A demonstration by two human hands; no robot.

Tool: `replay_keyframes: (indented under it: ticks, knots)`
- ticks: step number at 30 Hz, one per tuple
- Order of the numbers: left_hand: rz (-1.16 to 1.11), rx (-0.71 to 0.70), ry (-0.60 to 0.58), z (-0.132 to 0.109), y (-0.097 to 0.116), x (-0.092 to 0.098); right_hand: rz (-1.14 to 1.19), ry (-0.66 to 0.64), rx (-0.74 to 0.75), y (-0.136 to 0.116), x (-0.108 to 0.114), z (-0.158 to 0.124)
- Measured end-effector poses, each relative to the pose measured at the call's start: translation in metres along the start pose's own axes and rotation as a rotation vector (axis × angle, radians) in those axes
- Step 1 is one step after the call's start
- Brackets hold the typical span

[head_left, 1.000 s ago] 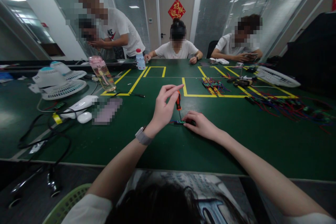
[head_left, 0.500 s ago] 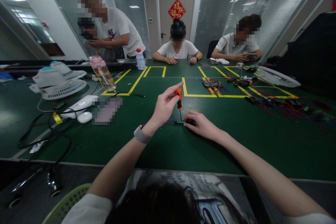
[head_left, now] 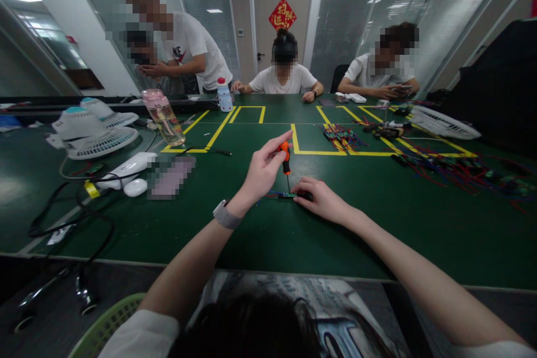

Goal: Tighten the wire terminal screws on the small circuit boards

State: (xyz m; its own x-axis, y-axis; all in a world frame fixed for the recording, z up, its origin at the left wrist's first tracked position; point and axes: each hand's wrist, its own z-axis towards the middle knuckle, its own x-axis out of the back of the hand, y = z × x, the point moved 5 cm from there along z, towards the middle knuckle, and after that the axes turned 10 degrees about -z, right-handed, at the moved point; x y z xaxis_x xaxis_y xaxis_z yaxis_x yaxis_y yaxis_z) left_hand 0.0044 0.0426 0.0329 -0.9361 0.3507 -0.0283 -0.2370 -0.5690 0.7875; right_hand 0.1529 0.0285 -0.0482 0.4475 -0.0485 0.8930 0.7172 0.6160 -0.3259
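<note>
My left hand (head_left: 267,163) grips the handle of an orange and black screwdriver (head_left: 286,158) between thumb and fingers, its index finger stretched out along the top. The screwdriver stands nearly upright, and its thin shaft reaches down to a small green circuit board (head_left: 287,196). Coloured wires (head_left: 272,193) come off the board's left side. My right hand (head_left: 318,197) rests on the table with its thumb and fingers closed on the board's right end, where a dark part shows under the fingers. The exact contact of the screwdriver tip is too small to make out.
On the green table (head_left: 235,240), wired boards (head_left: 342,137) and a larger wire heap (head_left: 465,170) lie right. At left are fan parts (head_left: 103,140), a pink-lidded bottle (head_left: 164,117), a pixelated flat object (head_left: 172,177) and black cables (head_left: 79,212). Several people are across the table.
My hands, the screwdriver and the board stay almost still; the handle tilts very slightly. Across the table, the seated person's hand has moved out toward the small bottle at left.
</note>
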Motion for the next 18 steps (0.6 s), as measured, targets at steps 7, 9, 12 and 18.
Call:
replay_keyframes:
  ticks: [7, 9, 12, 18]
  knots:
    - [0.153, -0.075, 0.102, -0.0027, 0.0033, 0.0034, -0.014, -0.011, -0.006, -0.0015, 0.0007, 0.0]
    - [0.164, -0.083, 0.102, -0.0022, 0.0037, 0.0042, -0.019, -0.015, -0.012, -0.0017, 0.0007, 0.0001]
    - [0.066, -0.037, 0.031, -0.001, 0.0018, 0.001, -0.016, -0.017, -0.012, -0.0014, 0.0005, 0.0]
    - [0.248, -0.11, 0.16, -0.0044, 0.0052, 0.0048, 0.002, -0.001, -0.007, -0.0005, 0.0004, -0.0003]
